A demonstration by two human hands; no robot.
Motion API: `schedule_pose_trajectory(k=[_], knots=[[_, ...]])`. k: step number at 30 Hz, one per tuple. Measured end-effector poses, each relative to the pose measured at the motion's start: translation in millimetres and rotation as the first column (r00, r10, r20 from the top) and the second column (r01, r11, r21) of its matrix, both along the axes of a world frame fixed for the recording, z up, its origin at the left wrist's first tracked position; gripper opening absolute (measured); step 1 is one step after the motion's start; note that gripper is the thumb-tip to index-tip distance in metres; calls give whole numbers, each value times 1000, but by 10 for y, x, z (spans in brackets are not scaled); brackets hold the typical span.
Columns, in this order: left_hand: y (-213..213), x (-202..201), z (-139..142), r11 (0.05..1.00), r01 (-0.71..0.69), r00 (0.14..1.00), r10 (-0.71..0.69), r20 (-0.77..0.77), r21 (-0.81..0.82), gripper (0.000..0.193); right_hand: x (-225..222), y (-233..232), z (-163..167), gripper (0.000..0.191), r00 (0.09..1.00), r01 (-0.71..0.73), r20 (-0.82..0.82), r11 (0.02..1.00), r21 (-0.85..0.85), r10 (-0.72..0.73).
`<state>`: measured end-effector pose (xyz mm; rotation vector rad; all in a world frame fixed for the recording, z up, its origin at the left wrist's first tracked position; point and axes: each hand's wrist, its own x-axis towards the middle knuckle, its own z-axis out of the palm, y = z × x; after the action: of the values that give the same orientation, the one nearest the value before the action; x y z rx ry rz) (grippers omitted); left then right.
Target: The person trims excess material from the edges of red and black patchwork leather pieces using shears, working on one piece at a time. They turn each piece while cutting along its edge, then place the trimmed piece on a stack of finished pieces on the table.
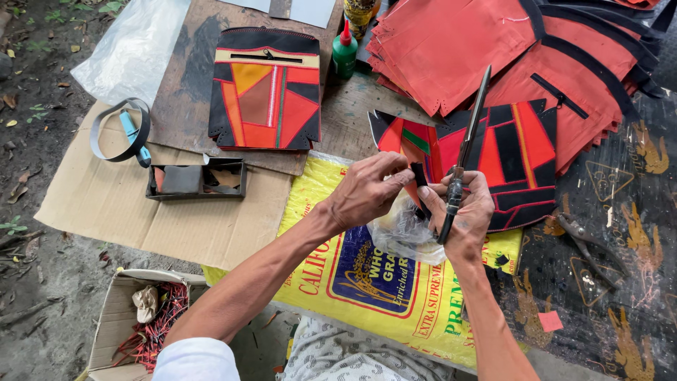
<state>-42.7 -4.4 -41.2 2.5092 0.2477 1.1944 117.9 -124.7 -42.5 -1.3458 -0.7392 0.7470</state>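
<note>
Between both hands, a small black strip (419,174) is pinched by the left fingers (395,169). Scissors (462,155) are clenched in the right hand (462,212), blades pointing up. Underneath, a clear plastic bag (405,233) and a yellow sack (395,282) are spread.

A white short sleeve (195,358) covers the left upper arm; forearms and hands are bare.

A finished patchwork panel (266,90) in red, orange and black lies on a brown board (185,85). Nearby: a green glue bottle (344,56), a stack of red sheets (451,49), a yellow printed sack (381,282), and what may be pliers (589,243).
</note>
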Motion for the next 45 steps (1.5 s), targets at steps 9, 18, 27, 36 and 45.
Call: schedule_pose_trajectory(k=[9, 18, 27, 36, 45], knots=[[-122, -132, 140, 979, 36, 996, -53, -78, -200, 13, 3, 2, 1, 41, 1000, 10, -23, 1000, -10, -10], [-44, -204, 92, 990, 11, 999, -6, 35, -141, 21, 10, -12, -21, 42, 999, -43, -18, 999, -15, 43], [105, -104, 27, 981, 76, 997, -73, -23, 178, 32, 72, -14, -27, 44, 997, -46, -64, 999, 18, 47], [27, -43, 21, 974, 32, 999, -29, -15, 226, 27, 5, -5, -70, 43, 999, -22, -45, 1000, 10, 23], [6, -49, 56, 994, 34, 999, -30, -32, 102, 15, -3, -3, -52, 43, 998, -28, 53, 999, -40, 31]])
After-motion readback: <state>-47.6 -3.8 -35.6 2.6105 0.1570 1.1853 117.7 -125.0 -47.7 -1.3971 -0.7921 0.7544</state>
